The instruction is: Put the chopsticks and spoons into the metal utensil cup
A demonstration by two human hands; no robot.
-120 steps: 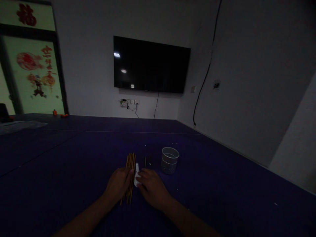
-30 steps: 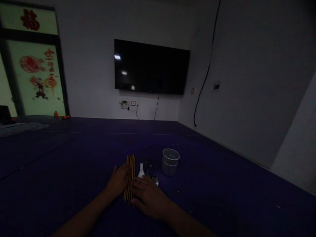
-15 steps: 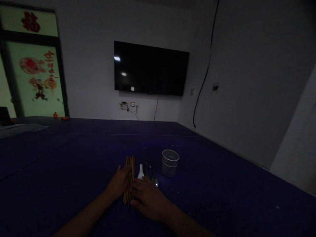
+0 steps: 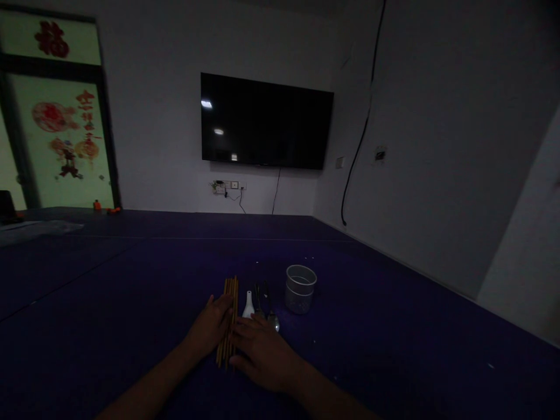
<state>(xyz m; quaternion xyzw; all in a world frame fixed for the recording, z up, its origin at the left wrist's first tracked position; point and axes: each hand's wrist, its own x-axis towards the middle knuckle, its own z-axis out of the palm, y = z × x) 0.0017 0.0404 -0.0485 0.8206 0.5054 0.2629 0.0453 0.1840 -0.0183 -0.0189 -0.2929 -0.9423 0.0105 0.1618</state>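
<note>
A bundle of chopsticks [image 4: 231, 284] lies lengthwise on the purple surface in front of me, its tips pointing away. From the left side, my left hand [image 4: 212, 325] rests its extended fingers against and partly over the sticks. My right hand [image 4: 262, 353] is palm down on the other side, fingers stretched out and touching the bundle's right edge. Just beyond the right fingers are a white spoon [image 4: 249, 304] and metal spoons [image 4: 273, 322] with dark handles, partly hidden by that hand. A grey cylindrical container [image 4: 300, 298] stands upright to their right.
The purple surface [image 4: 131, 291] reaches to the walls. Small white specks lie on it. A dark television [image 4: 266, 122] hangs on the far wall, and a black cable [image 4: 361, 140] runs down the right wall. Small orange objects [image 4: 113, 210] sit near the door at the far left.
The near ends of the chopsticks have shifted slightly left, so the bundle slants a little more. Both hands stay almost in place against it.
</note>
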